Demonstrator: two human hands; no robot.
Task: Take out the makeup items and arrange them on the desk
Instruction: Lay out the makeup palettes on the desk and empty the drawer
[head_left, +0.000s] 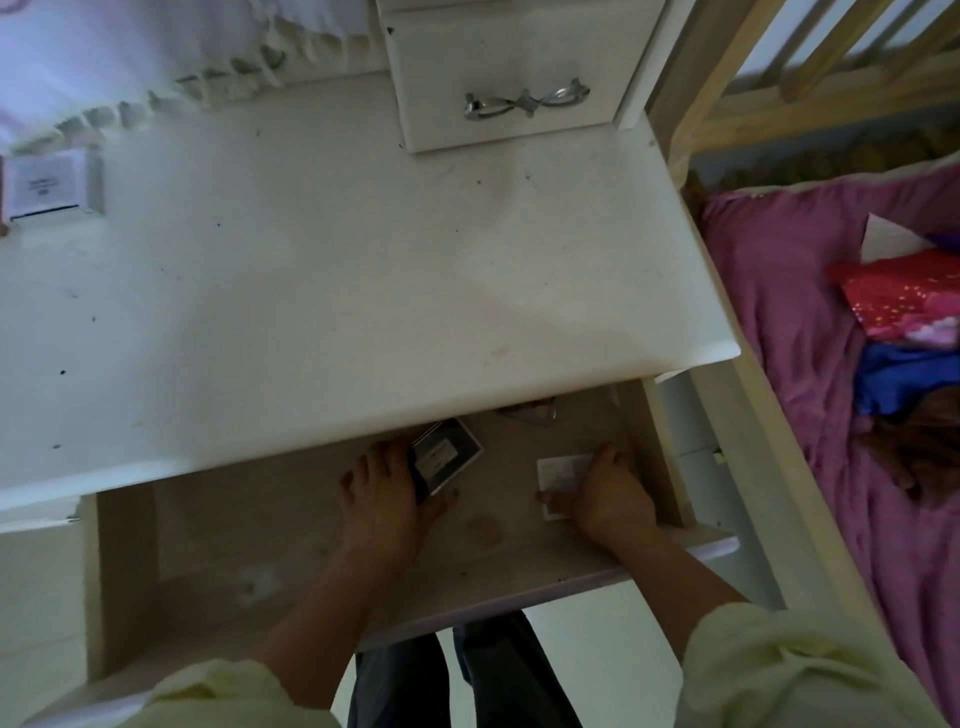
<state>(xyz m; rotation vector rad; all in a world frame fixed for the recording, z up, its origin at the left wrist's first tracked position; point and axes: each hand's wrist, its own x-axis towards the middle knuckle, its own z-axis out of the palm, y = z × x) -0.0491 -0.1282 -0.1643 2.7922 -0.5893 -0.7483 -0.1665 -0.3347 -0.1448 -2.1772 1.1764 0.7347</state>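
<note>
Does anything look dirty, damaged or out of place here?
Nothing looks broken or spilled. The desk top carries dark specks and smudges, and the open drawer has blotchy stains between the left hand, gripping a dark box, and the right hand, holding a white box.

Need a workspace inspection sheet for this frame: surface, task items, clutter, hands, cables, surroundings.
Surface: white desk top, speckled with dark marks; the drawer below it is pulled open.
Job's things: dark box with a pale border and small white box, both inside the drawer.
Clutter: labelled white box at the desk top's left edge; indistinct thing at the back of the drawer.
Hands: left hand grips the dark box; right hand holds the small white box.
Cables: nothing seen.
Surroundings: drawer unit with a silver handle at the rear of the desk top; bed with a purple sheet to the right.
</note>
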